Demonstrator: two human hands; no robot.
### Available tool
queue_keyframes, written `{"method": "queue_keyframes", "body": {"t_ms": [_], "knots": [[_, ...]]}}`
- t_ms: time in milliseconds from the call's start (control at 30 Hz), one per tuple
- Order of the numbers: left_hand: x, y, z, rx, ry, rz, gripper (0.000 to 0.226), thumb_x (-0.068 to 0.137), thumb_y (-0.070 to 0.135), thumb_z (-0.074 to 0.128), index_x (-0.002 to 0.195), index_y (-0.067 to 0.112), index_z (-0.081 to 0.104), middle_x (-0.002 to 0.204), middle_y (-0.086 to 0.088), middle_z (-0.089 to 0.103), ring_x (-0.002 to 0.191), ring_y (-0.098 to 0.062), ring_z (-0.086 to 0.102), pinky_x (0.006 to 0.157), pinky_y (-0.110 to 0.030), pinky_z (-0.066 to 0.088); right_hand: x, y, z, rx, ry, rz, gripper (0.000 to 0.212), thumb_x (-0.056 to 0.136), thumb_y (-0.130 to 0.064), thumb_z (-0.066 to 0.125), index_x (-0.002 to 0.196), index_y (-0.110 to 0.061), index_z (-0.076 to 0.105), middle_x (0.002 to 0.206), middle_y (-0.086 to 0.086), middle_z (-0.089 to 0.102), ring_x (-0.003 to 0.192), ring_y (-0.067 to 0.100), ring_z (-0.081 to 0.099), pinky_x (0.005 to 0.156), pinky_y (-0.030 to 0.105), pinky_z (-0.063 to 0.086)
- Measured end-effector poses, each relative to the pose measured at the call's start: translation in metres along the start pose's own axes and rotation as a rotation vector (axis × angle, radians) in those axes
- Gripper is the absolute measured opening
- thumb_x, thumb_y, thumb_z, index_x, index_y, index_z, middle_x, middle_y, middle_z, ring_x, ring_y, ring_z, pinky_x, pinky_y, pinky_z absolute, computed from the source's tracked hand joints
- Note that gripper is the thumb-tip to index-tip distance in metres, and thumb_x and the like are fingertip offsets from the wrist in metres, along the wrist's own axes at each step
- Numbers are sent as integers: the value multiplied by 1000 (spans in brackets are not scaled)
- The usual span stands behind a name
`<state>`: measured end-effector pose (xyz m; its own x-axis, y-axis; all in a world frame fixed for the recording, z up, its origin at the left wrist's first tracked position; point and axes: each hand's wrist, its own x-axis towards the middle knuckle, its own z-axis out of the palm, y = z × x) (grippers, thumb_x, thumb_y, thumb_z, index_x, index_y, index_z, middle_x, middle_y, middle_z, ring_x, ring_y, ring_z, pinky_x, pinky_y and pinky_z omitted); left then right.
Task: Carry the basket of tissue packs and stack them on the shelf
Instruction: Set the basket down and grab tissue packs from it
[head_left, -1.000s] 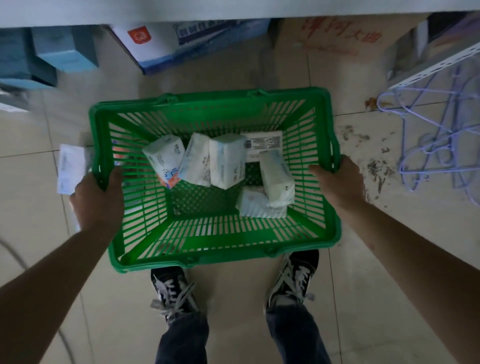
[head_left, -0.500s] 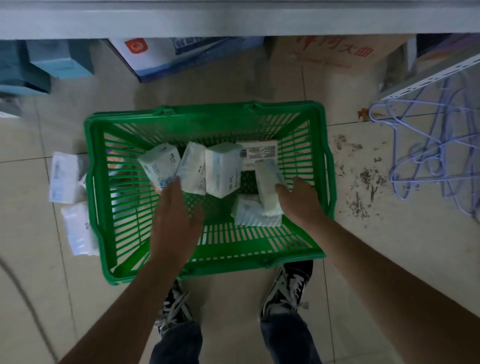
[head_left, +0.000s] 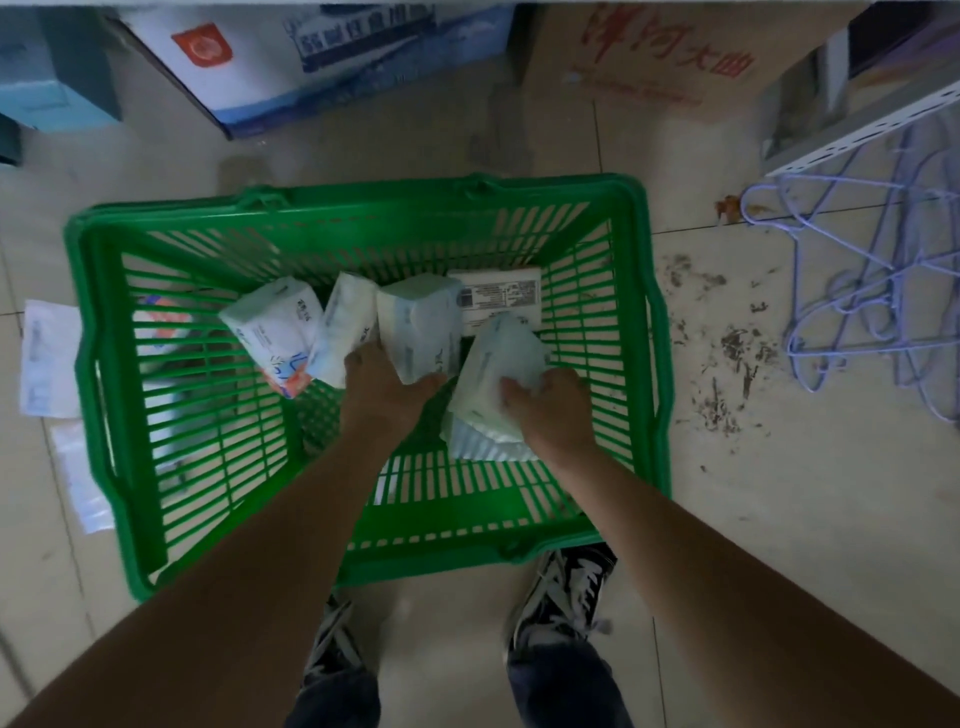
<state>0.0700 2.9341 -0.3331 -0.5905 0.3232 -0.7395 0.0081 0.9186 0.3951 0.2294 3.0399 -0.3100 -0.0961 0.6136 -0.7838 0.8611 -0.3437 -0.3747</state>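
**Down on the tile floor, both hands go into the basket**

Far left, two loose tissue packs (head_left: 49, 358) lie flat on the pale floor tiles, just outside the green basket (head_left: 104, 415) – a rigid plastic crate with slotted walls and a thick rolled rim. A second ago both hands gripped that rim; now it sits on the floor before the person's shoes, so the carrying looks finished and unloading has begun.

Inside, soft white film-wrapped bricks lean against one another along the far wall: a tilted pack with orange print (head_left: 272, 332), a slimmer one (head_left: 345, 327), then a blocky one (head_left: 415, 322). The left hand (head_left: 384, 387) has reached in since the last half second and its fingers now curl round the lower edge of that blocky pack. A flat pack with a printed label (head_left: 501, 299) lies behind.

Further right, the right hand (head_left: 556, 410) clenches a pale crinkled pack (head_left: 493, 374) – tipped up off another (head_left: 485, 447) beneath it. Purple wire hangers (head_left: 857, 312) sprawl beyond the basket, beside a white shelf edge (head_left: 857, 130).
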Motion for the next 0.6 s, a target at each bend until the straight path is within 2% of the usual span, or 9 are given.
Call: {"method": "queue_keyframes", "body": {"t_ms": [33,67,100,133,233,267,400,500,600], "knots": [[1,1,4,14,9,-6,96,76,47,85,145,-2,41,147,-19,43,134,-38,48,108,-48,47,5,5,5,14,-67,32,88,54,-69,81,115,-10,57,120,11,63,102,24,66,84,35,57],[0,2,6,31,18,-11,96,77,45,86,146,-3,39,148,-20,38,135,-40,45,109,-48,46,15,14,12,50,-116,58,113,44,-74,82,134,-14,51,136,4,57,116,21,62,97,41,56],[0,3,9,45,36,-4,96,77,44,86,146,-3,38,148,-20,36,135,-41,43,109,-48,45,15,12,13,87,-166,72,120,39,-74,86,140,-18,51,140,1,59,119,19,62,101,43,56],[-1,4,11,50,48,1,94,76,44,86,144,-2,39,147,-20,36,134,-42,43,107,-48,45,11,4,10,127,-196,71,108,41,-68,90,134,-22,59,135,-1,66,116,18,66,100,43,57],[-8,5,12,-13,85,23,83,76,42,85,137,4,45,141,-16,47,126,-36,52,98,-45,49,12,-12,-6,205,-239,100,36,72,-45,90,95,-25,72,99,-3,77,86,14,75,80,32,62],[-12,5,11,-54,102,19,77,76,40,85,134,7,46,135,-14,54,121,-34,57,93,-43,52,13,-17,-14,232,-246,117,28,79,-43,86,92,-22,73,92,-1,78,81,16,75,74,30,62],[-33,0,-3,-171,126,-28,65,81,32,82,130,9,46,119,-7,60,96,-25,57,78,-35,51,29,-24,-24,308,-296,95,26,84,-31,83,97,-10,75,100,10,80,91,26,78,81,39,64],[-43,-14,-16,-206,93,-72,63,84,31,81,134,8,50,121,-7,61,102,-28,61,84,-36,53,27,-22,-15,360,-378,154,31,83,-24,84,109,-11,75,108,9,80,92,21,78,78,36,63],[-51,-28,-30,-249,41,-104,55,87,32,79,131,9,55,121,-6,64,104,-28,64,89,-42,57,14,-23,-4,485,-440,178,31,85,-21,81,114,-14,72,110,10,79,96,25,77,81,40,62]]}}
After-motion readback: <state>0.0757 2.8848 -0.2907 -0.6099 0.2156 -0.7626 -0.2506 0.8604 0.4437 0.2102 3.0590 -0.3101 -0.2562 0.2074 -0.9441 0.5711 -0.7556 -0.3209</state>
